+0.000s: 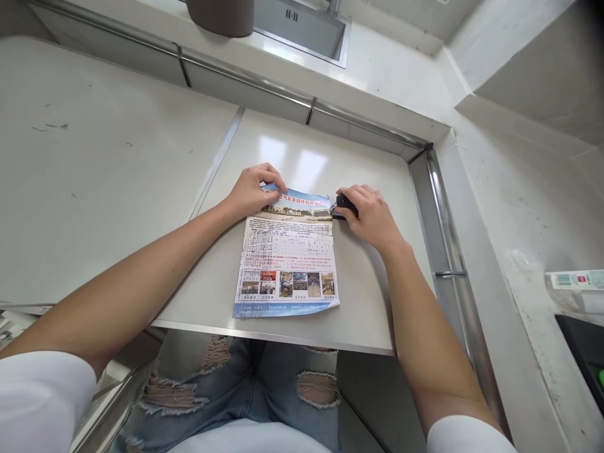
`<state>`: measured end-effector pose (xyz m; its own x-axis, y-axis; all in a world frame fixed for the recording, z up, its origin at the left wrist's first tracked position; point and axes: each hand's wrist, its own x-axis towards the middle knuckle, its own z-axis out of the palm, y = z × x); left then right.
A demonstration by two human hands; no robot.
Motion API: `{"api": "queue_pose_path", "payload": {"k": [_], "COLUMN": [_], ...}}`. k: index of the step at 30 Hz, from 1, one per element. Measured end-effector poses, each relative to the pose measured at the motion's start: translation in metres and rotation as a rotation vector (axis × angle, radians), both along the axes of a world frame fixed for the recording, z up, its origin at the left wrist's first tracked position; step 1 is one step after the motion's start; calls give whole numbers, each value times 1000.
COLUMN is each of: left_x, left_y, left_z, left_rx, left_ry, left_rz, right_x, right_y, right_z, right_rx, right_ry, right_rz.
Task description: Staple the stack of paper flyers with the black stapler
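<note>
Nearest the camera: ripped jeans (245, 384) under the table edge, white sleeves at both btm corners, both forearms bare and reaching fwd, converging toward the middle. On the white table (368, 302), a stack of printed flyers (287, 251) lies flat, square to the person, btm edge close to the table's front edge, corners slightly fanned. Left hand (252, 189) sits on the stack's top left corner, wrist low, fingers (278, 184) bent w/ the tips pressing down on the paper, not wrapped round anything. Right hand (370, 214) is at the top right corner, palm down, closed over a small black stapler (343, 204) whose nose touches the stack's corner; can't tell how far the paper sits inside it, the fingers hide most of it. Step in hand, as I judge it: stapling that corner, w/ the left hand as the hold-down. A clean press calls for the sheets kept squared, the left hand steady, and the right pushing straight down, no twist. Farther off: a metal rail round the table's back and right side, a labelled box (576, 280) on the right counter, then a sink (302, 25) w/ a dark container (221, 16) beside it.
</note>
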<state>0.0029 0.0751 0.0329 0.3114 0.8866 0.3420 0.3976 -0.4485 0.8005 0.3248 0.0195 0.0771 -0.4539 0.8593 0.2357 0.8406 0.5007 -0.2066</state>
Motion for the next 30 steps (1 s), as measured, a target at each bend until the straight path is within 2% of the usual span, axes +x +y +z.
{"api": "queue_pose_path", "payload": {"k": [8, 13, 19, 30], "left_x": [4, 5, 5, 6], "left_y": [-7, -7, -6, -7], "left_z": [8, 9, 10, 10], "left_rx": [-52, -89, -161, -152], "left_ry": [-41, -10, 53, 78], "left_rz": [-101, -124, -140, -135], "right_x": [-6, -4, -7, -16], "right_y": [3, 5, 5, 2], "right_z": [-12, -19, -19, -15], "right_rx": [46, 21, 13, 6], "right_ry": [37, 71, 28, -98], "right_rz": [-59, -60, -95, -113]}}
